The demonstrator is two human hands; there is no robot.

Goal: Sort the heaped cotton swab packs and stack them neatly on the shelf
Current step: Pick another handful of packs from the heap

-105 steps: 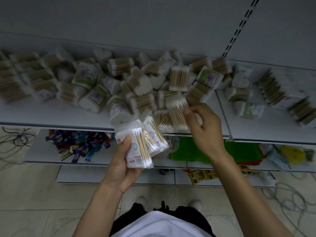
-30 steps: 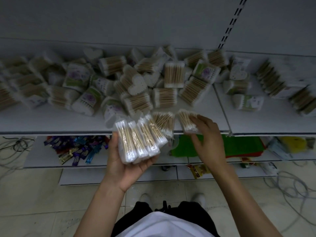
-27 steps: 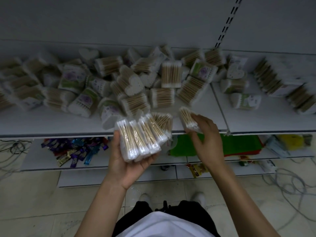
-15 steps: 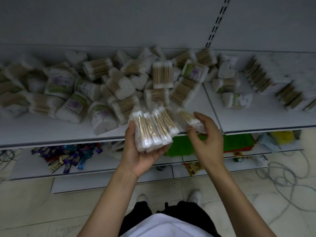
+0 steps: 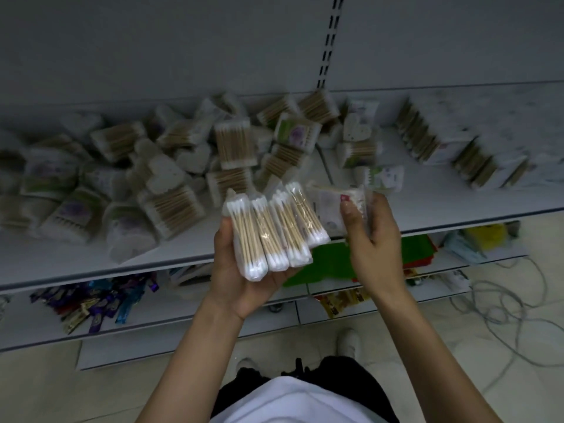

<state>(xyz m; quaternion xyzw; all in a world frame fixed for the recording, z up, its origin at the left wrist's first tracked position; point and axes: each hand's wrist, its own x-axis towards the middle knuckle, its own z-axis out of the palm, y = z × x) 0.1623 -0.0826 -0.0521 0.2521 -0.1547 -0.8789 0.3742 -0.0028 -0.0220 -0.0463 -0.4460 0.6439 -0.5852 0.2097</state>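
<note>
L hand is just below frame centre, palm up. Its thumb lies on the left edge and its fingers curl under a fan of four swab packs, gripping them. The four lie side by side, overlapping, sticks running approx 11-to-5 o'clock.

At 3 o'clock of the fan, just beside it, R hand pinches a single pack, thumb on the front, fingers wrapped behind. That one's blurred, so we can't read the label. Both lots are held over the front edge of the shelf.

From the hands, the loose heap spreads 9 to 12 o'clock across the shelf board, pks tilted every which way, some heart-shaped. At 2 o'clock we see a tidy row of pks on edge, leaning, near the back wall.

At 8 o'clock there's a lower shelf w/ coloured wrappers. A green item shows btw the hands, and cables lie on the floor at 4 o'clock.
</note>
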